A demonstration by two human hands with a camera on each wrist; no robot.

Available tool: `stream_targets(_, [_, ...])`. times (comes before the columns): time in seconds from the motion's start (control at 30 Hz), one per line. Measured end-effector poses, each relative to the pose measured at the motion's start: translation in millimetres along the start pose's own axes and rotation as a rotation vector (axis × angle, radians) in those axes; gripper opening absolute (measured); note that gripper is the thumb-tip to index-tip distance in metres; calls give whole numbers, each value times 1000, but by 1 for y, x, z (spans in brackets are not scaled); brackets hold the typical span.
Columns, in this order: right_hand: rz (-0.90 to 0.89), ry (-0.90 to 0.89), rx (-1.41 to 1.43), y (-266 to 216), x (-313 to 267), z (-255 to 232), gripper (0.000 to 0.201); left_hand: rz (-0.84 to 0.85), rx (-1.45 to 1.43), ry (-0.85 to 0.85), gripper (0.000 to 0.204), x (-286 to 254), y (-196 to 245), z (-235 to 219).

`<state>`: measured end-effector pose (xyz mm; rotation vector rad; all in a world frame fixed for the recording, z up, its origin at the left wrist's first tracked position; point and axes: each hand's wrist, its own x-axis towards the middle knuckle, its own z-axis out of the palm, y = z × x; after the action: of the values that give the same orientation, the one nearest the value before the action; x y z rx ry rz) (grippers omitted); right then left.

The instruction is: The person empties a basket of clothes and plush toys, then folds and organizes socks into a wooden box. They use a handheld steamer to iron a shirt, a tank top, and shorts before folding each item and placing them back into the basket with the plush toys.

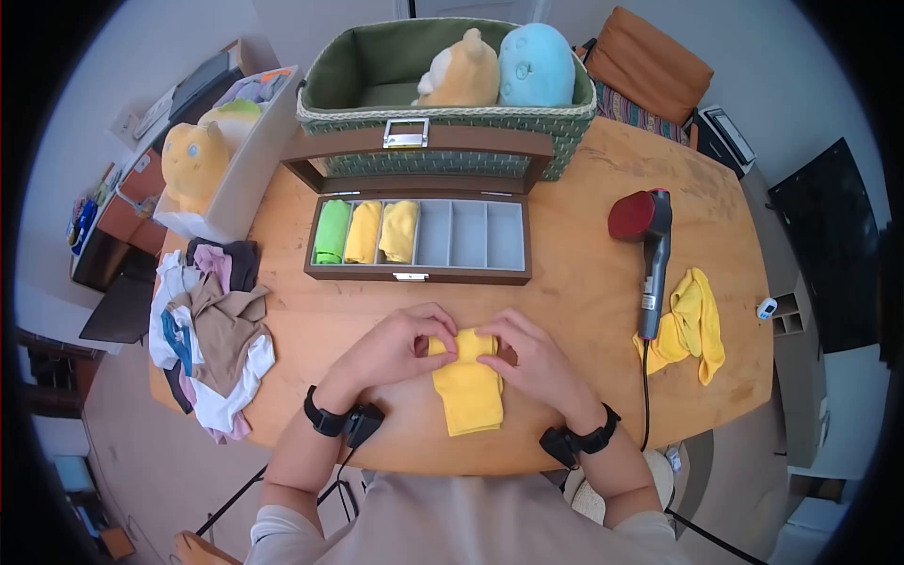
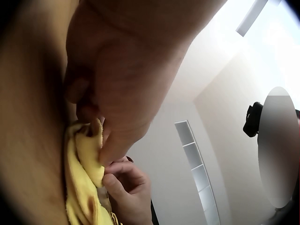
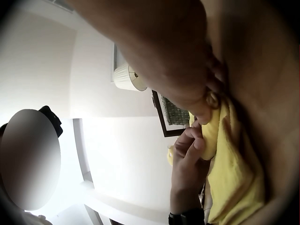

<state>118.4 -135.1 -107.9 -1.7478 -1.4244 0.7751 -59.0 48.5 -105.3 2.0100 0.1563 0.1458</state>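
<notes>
A soft yellow cloth (image 1: 473, 400), sock-like in shape, lies on the table in front of me with its far end rolled over. My left hand (image 1: 411, 341) pinches the left side of that roll between thumb and fingers. On the roll's right side, my right hand (image 1: 527, 356) pinches it the same way. Both wrist views show the thumbs and fingers at the rolled end, the rest of the cloth (image 3: 236, 183) hanging in loose layers. Beyond the hands stands a brown compartment box (image 1: 419, 274), lid raised, holding a green roll (image 1: 330, 232) and two yellow rolls (image 1: 363, 233).
Crumpled clothes (image 1: 226, 330) lie at left. On the right are a handheld steamer-like device (image 1: 654, 245) with a cord and another yellow cloth (image 1: 695, 325). A woven basket (image 1: 565, 141) with plush toys and a white bin (image 1: 250, 179) stand at the back.
</notes>
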Motion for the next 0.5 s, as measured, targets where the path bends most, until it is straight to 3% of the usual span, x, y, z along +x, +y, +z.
stream_targets(0.07, [-151,172,-58,-6,2,3,30,-24,-12,-24,24,0,-3,-3])
stream_targets(0.1, [-140,167,-54,-2,2,5,30,-45,-13,-43,27,0,-4,-3])
stream_targets(0.17, [-293,154,-153,8,3,8,34,-44,2,21,29,-1,4,0])
stream_targets(0.27, [-162,54,3,7,2,5,32,-34,75,131,33,3,14,-1])
stream_targets(0.33, [-124,29,20,6,1,3,31,-177,144,-56,33,2,13,-5])
stream_targets(0.5, [-81,2,0,0,0,1,29,-100,54,-52,29,2,6,2])
